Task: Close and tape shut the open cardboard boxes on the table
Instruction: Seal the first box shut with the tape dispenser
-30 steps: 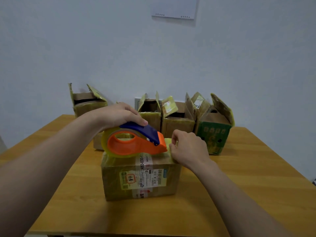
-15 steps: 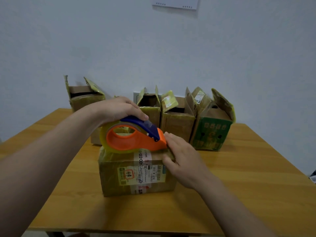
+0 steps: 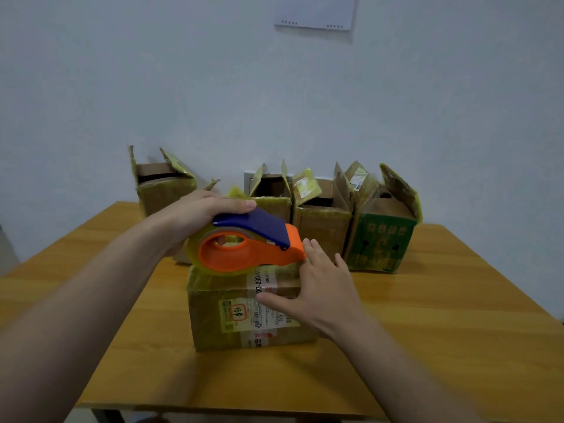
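The near box (image 3: 244, 319) sits a little back from the front edge of the bench (image 3: 427, 346), about midway along it, flaps down. My right hand (image 3: 317, 288) lies across its top right corner with the fingers (image 3: 312, 250) straight and spread. The thumb reaches down the front face onto the shipping label, pressing rather than gripping.

On the box top rides the tape dispenser (image 3: 247, 248), orange with a blue guard, its nose touching my right fingertips. My left hand (image 3: 198, 215) wraps over its back, curled round the roll and guard and holding it firmly.

I judge this box light, its cardboard worn and slick with old tape, so it may skate on the wood when the tape pulls. A flat hand bearing down on top should serve better than squeezing the sides, which look soft enough to buckle. The dispenser is stiff plastic, best held over the hump, away from the nose where I take the cutter to be.

Along the far edge stand the open boxes, flaps up. The far-left box (image 3: 161, 193) is apart near that corner. Two brown boxes (image 3: 323, 221) and the green box (image 3: 381, 242) stand close together right of centre. Their creased flaps look limp, so I would fold them by the free edges.
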`<state>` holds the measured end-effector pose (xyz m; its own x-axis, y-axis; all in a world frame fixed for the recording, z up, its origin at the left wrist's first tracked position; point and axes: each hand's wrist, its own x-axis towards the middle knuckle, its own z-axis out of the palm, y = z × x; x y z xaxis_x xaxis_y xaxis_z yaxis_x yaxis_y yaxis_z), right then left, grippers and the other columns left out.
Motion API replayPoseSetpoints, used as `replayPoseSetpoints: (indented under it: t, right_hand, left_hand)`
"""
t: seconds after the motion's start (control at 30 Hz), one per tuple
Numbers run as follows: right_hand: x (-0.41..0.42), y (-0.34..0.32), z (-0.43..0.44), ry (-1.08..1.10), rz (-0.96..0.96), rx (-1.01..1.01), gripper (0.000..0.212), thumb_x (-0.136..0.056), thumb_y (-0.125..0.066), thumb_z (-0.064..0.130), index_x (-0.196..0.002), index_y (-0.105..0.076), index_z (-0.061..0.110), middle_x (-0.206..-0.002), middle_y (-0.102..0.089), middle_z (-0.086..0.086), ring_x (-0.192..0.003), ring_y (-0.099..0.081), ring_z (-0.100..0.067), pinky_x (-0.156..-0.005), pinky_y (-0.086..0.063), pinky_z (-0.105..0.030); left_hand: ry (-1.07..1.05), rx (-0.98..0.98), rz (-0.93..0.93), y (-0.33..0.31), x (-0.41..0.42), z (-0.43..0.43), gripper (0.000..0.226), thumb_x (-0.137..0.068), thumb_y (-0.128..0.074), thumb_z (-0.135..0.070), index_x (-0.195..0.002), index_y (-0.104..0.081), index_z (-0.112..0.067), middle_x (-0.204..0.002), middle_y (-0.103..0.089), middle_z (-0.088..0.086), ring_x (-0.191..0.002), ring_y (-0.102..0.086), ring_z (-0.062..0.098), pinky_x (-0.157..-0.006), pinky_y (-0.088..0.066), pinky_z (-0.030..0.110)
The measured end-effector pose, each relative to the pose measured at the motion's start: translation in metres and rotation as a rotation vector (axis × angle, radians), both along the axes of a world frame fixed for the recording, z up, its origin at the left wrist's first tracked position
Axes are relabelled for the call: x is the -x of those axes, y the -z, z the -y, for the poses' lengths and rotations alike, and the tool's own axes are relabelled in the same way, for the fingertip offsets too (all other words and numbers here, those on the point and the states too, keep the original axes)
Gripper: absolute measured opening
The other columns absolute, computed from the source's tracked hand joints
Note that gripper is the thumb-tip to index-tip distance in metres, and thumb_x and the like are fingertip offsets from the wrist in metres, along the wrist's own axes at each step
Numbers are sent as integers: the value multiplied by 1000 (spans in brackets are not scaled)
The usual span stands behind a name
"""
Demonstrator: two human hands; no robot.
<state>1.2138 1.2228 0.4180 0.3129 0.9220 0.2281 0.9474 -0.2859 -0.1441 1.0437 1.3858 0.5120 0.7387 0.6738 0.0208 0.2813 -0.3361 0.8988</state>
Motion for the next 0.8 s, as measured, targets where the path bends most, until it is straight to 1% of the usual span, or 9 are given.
replayPoseSetpoints:
  t: [0.1, 0.17, 0.23, 0.33, 0.43, 0.53, 0.63, 0.7, 0.8]
  right_hand:
    - [0, 9, -2, 32, -2, -45, 125, -69, -19, 105, -165, -9, 25, -173, -12, 0, -159, -5, -17, -128, -12, -52]
    - [-2, 11, -1, 40, 20, -41, 129, -66, -12, 106, -165, -8, 23, -173, -12, 0, -159, -5, -16, -128, -16, -50]
    - [-3, 10, 1, 43, 29, -34, 130, -66, -10, 106, -165, -8, 21, -173, -11, 1, -159, -5, -15, -128, -18, -49]
    - [-2, 6, 2, 35, 34, 11, 126, -70, -12, 102, -165, -7, 19, -173, -8, 0, -159, -3, -14, -128, -15, -50]
    - [-1, 3, 3, 35, 51, 47, 126, -71, -12, 100, -165, -5, 16, -173, -5, -2, -159, -1, -15, -128, -14, -50]
    - [-1, 2, 1, 36, 59, 68, 127, -69, -10, 100, -165, -5, 16, -173, -5, -2, -159, -1, -15, -128, -13, -51]
    - [-3, 0, -2, 43, 95, 110, 127, -71, -10, 100, -165, -2, 15, -173, -2, -3, -159, 1, -17, -128, -9, -54]
    - [-2, -3, -4, 35, 144, 141, 126, -74, -15, 100, -165, 1, 13, -173, 1, -6, -159, 5, -20, -128, -4, -55]
    - [5, -1, -4, -15, 203, 100, 120, -82, -27, 94, -164, 2, 11, -173, 2, -8, -159, 7, -22, -129, -1, -49]
  left_hand:
    - [13, -17, 34, -3, 0, 3, 56, -69, -82, -62, -99, -82, -15, -96, -79, 13, -83, -75, 25, -81, -56, 37]
    - [49, -50, -11, -9, -2, 3, 59, -66, -84, -65, -99, -82, -16, -96, -79, 11, -83, -74, 22, -87, -54, 39]
    - [66, -81, -60, -16, -3, 2, 60, -64, -84, -66, -100, -82, -17, -97, -79, 10, -82, -73, 20, -87, -54, 39]
    - [54, -96, -125, -28, 3, -6, 56, -67, -82, -59, -100, -82, -14, -98, -79, 11, -81, -75, 24, -82, -57, 38]
    - [86, -128, -192, -34, 17, -14, 59, -62, -84, -68, -95, -82, -18, -98, -79, 8, -88, -76, 25, -84, -56, 37]
    - [48, -145, -172, -33, 21, -16, 50, -70, -80, -60, -95, -82, -16, -94, -79, 6, -86, -76, 22, -82, -54, 36]
    - [22, -181, -163, -27, 15, -8, 51, -69, -75, -58, -96, -81, -15, -91, -79, 5, -86, -75, 23, -85, -56, 38]
    - [-1, -197, -174, -24, 10, -6, 50, -70, -76, -60, -96, -81, -18, -87, -79, 2, -83, -75, 21, -82, -56, 37]
    - [-4, -198, -178, -23, 6, -10, 46, -74, -77, -58, -97, -81, -18, -86, -79, 1, -80, -74, 19, -77, -54, 33]
